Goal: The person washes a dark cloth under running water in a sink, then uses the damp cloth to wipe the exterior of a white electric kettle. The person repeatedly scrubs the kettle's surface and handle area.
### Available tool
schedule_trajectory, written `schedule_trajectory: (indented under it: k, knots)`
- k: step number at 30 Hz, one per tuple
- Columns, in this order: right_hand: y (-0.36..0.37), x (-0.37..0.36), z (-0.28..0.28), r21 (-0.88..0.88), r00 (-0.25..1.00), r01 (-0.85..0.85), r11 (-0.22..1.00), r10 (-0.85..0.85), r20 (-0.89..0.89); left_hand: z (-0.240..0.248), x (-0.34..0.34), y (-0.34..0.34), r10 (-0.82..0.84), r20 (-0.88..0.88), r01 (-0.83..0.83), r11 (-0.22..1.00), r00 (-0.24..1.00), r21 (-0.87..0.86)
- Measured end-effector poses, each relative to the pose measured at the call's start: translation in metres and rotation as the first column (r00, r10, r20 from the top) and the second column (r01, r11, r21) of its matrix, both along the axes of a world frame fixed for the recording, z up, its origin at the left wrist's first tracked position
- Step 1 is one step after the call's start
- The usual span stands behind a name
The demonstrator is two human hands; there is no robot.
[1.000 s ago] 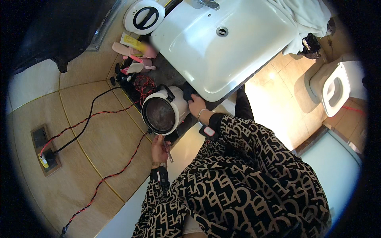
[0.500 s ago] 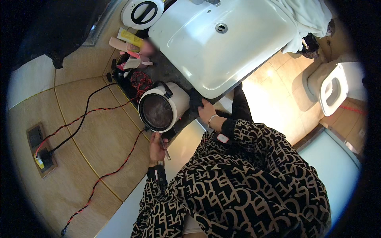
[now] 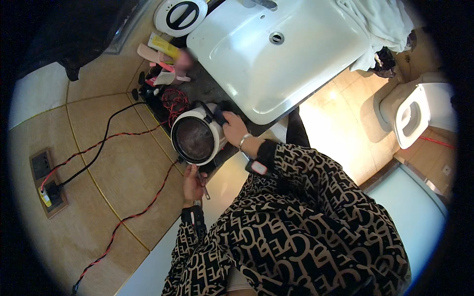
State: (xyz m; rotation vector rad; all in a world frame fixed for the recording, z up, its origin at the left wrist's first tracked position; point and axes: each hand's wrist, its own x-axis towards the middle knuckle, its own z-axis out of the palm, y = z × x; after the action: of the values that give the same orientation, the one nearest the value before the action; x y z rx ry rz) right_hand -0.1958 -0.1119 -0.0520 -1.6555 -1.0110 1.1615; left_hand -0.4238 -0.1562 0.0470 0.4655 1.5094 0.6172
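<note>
A white cylindrical pot [image 3: 218,140] with a black handle stands tilted at the counter's edge, its black-rimmed dark round end [image 3: 193,139] towards me. My left hand [image 3: 192,182] is closed at the lower edge of that rim. A thin metal strip [image 3: 205,191] sticks out beside its fingers; whether it belongs to the pot, I cannot tell. My right hand [image 3: 236,128] is shut on a dark cloth [image 3: 222,115], pressed against the pot's upper right side near the handle.
A white sink [image 3: 306,74] lies beyond the pot. On the counter's left are red-black coiled wires [image 3: 175,101], pink and yellow toiletries [image 3: 163,47] and a white disc with a black handle [image 3: 180,17]. Cords run to a wall socket [image 3: 47,180]. A toilet [image 3: 409,116] is at the right.
My right hand has moved left with the dark cloth, from the counter beside the sink onto the pot's side. My left hand has stayed at the rim.
</note>
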Motion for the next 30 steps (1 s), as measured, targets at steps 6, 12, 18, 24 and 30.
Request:
schedule_trajectory:
  k: [6,12,18,24,30]
  knots:
    - [0.039,-0.009,-0.047,-0.028,1.000,0.020,0.999,-0.020,0.014,-0.001,-0.002,0.002,-0.002,-0.059,0.002,1.000,0.998,0.002]
    - [0.032,0.003,0.000,-0.051,1.000,-0.002,0.999,0.001,-0.015,-0.004,-0.006,-0.005,-0.001,-0.029,0.002,1.000,1.000,0.024]
    - [0.037,0.005,-0.035,-0.289,0.998,-0.047,0.956,0.056,0.020,0.012,0.009,0.003,-0.034,-0.056,0.034,0.999,0.998,-0.007]
    - [0.033,0.012,-0.003,-0.062,0.988,-0.153,0.986,0.151,-0.036,0.003,0.001,-0.001,-0.001,-0.014,0.001,1.000,1.000,-0.011]
    - [0.041,0.006,-0.023,-0.295,0.996,-0.050,0.954,0.024,-0.090,0.007,0.002,0.001,-0.001,-0.081,-0.002,0.999,0.997,-0.036]
